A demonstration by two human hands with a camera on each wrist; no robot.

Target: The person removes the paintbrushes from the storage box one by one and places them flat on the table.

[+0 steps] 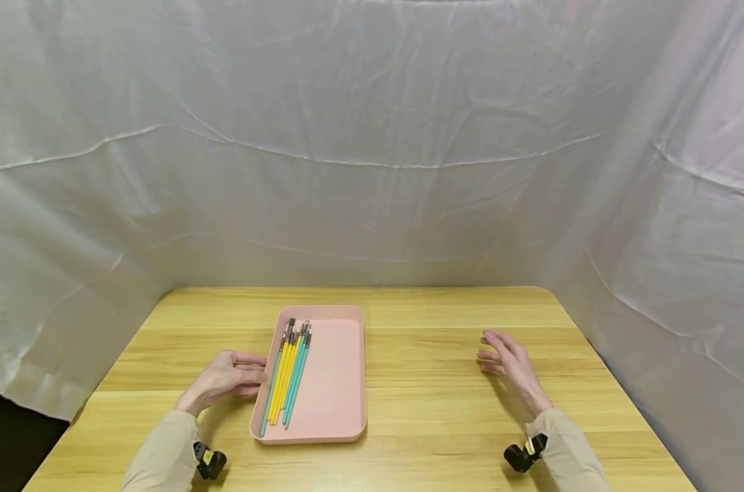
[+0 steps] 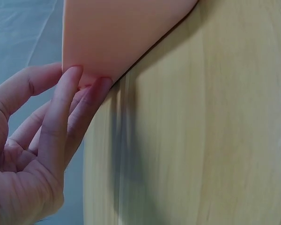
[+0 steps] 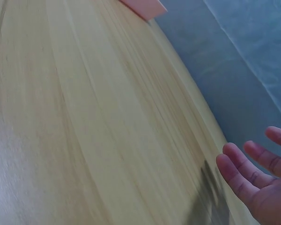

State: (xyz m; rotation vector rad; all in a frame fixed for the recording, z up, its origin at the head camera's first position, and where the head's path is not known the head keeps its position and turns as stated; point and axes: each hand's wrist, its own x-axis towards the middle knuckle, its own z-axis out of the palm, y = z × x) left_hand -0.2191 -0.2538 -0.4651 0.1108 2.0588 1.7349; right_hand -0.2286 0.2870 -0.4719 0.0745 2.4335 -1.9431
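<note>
A shallow pink tray (image 1: 333, 383) stands on the table left of centre. Along its left half lie several paintbrushes (image 1: 288, 372) with yellow, teal and grey-blue handles, their bristle ends toward the far side. My left hand (image 1: 227, 374) touches the tray's left outer wall with extended fingers. In the left wrist view those fingertips (image 2: 100, 84) rest against the pink wall (image 2: 117, 37). Well to the right of the tray, my right hand (image 1: 512, 365) hovers over the table holding nothing. Its fingers (image 3: 241, 180) are loosely spread in the right wrist view.
The wooden table (image 1: 421, 410) has rounded far corners. Grey-white fabric (image 1: 372, 171) hangs behind it and along both sides. A dark area (image 1: 15, 430) shows at the lower left. Small black cameras (image 1: 210, 461) sit on both wrists.
</note>
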